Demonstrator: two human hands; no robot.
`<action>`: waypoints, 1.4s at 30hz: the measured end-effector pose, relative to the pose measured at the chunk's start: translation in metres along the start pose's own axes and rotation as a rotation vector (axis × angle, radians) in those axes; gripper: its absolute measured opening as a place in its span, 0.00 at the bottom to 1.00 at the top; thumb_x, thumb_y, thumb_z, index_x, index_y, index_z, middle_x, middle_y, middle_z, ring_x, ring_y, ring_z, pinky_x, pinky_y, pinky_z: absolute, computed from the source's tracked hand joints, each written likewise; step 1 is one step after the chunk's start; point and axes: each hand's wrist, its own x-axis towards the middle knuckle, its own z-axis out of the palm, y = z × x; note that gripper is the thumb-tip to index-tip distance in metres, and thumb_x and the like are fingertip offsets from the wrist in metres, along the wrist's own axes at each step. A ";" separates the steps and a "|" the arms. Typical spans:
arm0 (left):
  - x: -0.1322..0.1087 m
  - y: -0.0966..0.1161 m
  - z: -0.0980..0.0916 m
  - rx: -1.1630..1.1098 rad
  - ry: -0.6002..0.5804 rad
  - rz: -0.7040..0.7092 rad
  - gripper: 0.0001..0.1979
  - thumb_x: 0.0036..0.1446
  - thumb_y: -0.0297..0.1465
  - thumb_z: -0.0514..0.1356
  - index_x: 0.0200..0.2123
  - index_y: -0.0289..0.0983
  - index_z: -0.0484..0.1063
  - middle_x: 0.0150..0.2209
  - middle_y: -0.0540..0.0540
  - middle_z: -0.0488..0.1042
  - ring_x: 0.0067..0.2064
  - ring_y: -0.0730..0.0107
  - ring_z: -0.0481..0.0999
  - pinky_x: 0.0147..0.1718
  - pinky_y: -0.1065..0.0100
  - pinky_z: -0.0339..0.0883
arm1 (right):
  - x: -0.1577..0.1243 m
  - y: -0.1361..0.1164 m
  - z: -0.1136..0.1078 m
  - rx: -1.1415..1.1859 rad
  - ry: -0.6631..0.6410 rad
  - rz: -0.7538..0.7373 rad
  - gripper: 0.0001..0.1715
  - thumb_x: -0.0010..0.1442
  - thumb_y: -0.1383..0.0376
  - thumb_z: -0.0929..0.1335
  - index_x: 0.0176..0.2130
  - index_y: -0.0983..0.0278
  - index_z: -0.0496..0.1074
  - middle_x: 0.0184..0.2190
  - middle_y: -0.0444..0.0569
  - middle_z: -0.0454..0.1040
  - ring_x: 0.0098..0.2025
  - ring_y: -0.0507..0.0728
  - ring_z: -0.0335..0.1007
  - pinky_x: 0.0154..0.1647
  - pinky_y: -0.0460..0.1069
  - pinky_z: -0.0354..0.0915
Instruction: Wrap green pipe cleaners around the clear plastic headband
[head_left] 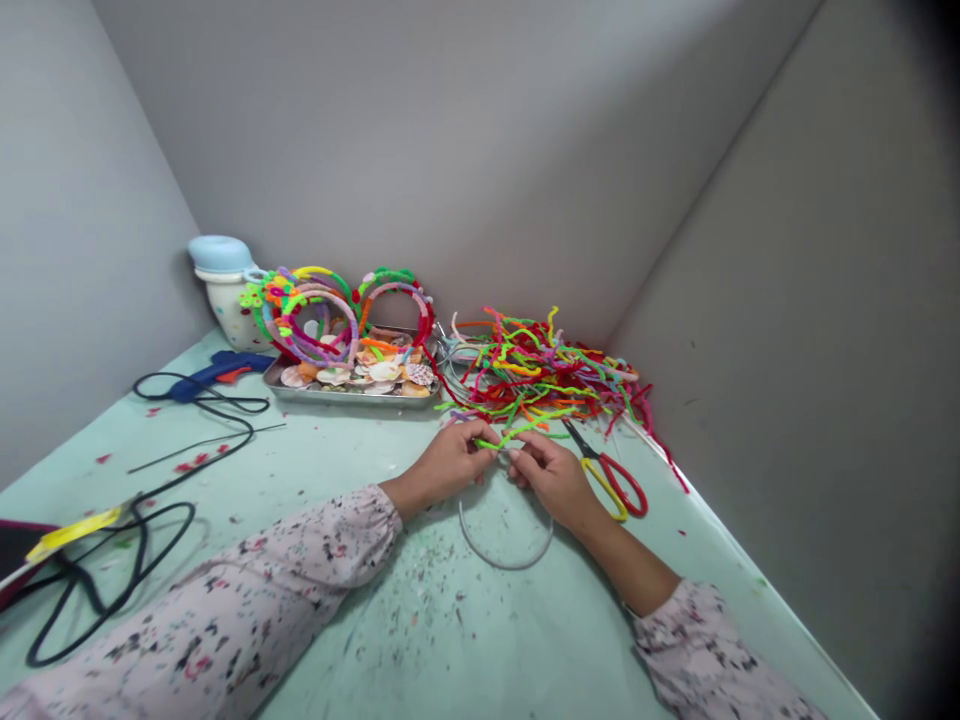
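Note:
My left hand (450, 462) and my right hand (551, 472) meet over the pale green table (480, 640), both pinched on a green pipe cleaner (517, 434) and the top of a thin bare metal headband (504, 548). The headband's loop lies toward me on the table between my wrists. The green pipe cleaner runs across both sets of fingertips and out to the right, toward a heap of coloured pipe cleaners (544, 370) just beyond my hands.
Scissors with red and yellow handles (611, 478) lie right of my right hand. A metal tray (351, 380) of shells and wrapped headbands (330, 305) stands at the back. A blue glue gun (217, 372) and its black cable (150, 500) are on the left, a lidded jar (223, 285) in the corner.

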 end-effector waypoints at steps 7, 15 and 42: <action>-0.001 0.003 -0.001 0.011 -0.013 0.005 0.06 0.52 0.30 0.56 0.33 0.35 0.69 0.23 0.53 0.67 0.20 0.79 0.66 0.20 0.76 0.61 | 0.000 -0.001 0.000 -0.021 -0.017 -0.012 0.16 0.59 0.58 0.64 0.45 0.64 0.70 0.22 0.43 0.70 0.24 0.52 0.66 0.27 0.45 0.63; -0.001 0.005 -0.002 0.040 -0.019 0.012 0.06 0.52 0.30 0.56 0.33 0.35 0.69 0.21 0.54 0.67 0.20 0.78 0.66 0.21 0.76 0.58 | 0.000 -0.001 -0.001 -0.029 -0.022 -0.022 0.17 0.59 0.59 0.64 0.46 0.63 0.70 0.22 0.42 0.71 0.24 0.52 0.66 0.27 0.45 0.64; -0.001 0.002 0.001 0.012 0.003 0.007 0.08 0.53 0.33 0.57 0.36 0.35 0.67 0.24 0.53 0.68 0.20 0.79 0.66 0.20 0.76 0.57 | 0.000 -0.002 -0.002 -0.047 -0.010 -0.029 0.15 0.60 0.58 0.64 0.41 0.65 0.71 0.22 0.43 0.71 0.23 0.51 0.65 0.26 0.46 0.63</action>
